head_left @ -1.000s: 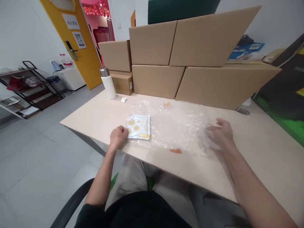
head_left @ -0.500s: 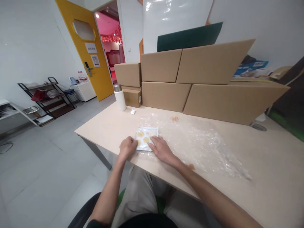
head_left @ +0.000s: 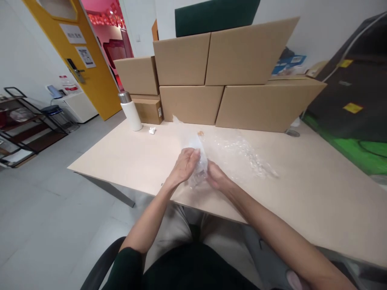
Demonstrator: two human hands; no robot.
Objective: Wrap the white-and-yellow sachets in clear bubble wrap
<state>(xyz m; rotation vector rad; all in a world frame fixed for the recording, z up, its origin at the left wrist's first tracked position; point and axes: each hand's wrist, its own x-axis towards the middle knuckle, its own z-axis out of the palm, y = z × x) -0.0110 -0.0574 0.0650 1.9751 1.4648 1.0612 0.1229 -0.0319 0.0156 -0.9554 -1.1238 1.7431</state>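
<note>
Hands: two; left hand (head_left: 185, 164) and right hand (head_left: 216, 175), near together.
Wrap: one clear plastic sheet (head_left: 246, 151), bunched between them, loose part trailing right of the grip.
Grip: left fingers closed on the bunch; right hand against its far side, fingers partly hidden, closure untellable.
Boxes: six cardboard boxes (head_left: 190, 102), stacked beyond the grip.
Bottle: one white bottle (head_left: 131, 114), beyond-left.
Blocking: hands cover much of the bunch.

From just behind the near edge of the desk (head_left: 308, 181), the head camera looks forward and down, facing cardboard boxes (head_left: 189, 104).
</note>
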